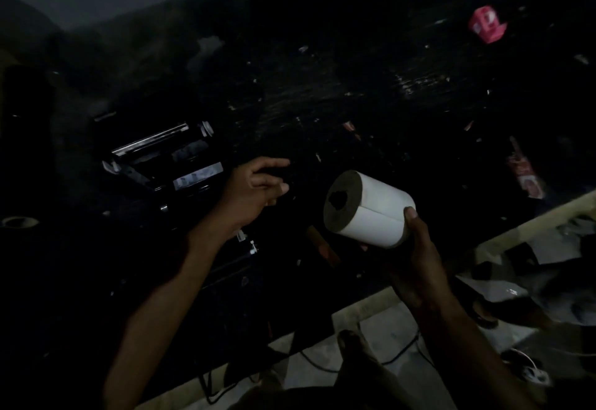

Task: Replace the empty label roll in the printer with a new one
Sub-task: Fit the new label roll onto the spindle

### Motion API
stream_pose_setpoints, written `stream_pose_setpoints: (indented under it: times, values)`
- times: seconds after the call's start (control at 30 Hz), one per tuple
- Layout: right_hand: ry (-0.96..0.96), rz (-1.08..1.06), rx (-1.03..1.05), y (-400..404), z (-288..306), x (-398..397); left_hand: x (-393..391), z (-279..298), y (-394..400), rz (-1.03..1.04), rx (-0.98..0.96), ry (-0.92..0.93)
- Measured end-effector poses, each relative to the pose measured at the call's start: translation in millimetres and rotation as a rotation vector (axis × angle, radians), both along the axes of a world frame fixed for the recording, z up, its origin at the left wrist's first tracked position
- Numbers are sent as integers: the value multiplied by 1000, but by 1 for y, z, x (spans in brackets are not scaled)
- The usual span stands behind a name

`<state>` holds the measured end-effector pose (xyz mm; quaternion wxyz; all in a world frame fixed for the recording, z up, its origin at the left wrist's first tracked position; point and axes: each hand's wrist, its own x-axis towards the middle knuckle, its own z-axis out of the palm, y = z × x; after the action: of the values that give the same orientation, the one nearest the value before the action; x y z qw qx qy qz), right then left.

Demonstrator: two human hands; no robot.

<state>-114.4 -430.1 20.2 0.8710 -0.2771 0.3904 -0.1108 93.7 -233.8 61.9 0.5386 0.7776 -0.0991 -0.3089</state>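
The scene is very dark. A full white label roll [371,209] with a dark core hole is held above the black table, with my right hand [416,248] gripping it from below and behind. The black label printer [161,158] sits at the left with its lid open, a shiny roller bar showing across the top. My left hand [258,190] hovers just right of the printer, fingers loosely curled, holding nothing that I can make out. The inside of the printer is too dark to see.
A red box [487,24] lies at the far right of the black table [322,87], a reddish packet [524,172] near its right edge, small scraps around. Cables [403,354] run over the pale floor below. A tape ring [19,221] sits at the left.
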Motion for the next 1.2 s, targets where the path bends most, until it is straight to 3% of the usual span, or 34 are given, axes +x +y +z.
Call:
stream_pose_setpoints:
  times: [0.2,0.37,0.87,1.03,1.2]
  values:
    - [-54,86,61,22,13,17,-34,26,30,9,-244,156]
    - [-37,133,55,41,21,30,-51,24,34,49,-288,150]
    - [-73,259,-43,59,26,48,-62,27,56,-1,-37,-394]
    - [-18,229,-180,70,33,54,-62,27,72,50,-18,-344]
    - [14,218,-569,91,48,64,-72,23,93,166,39,-270]
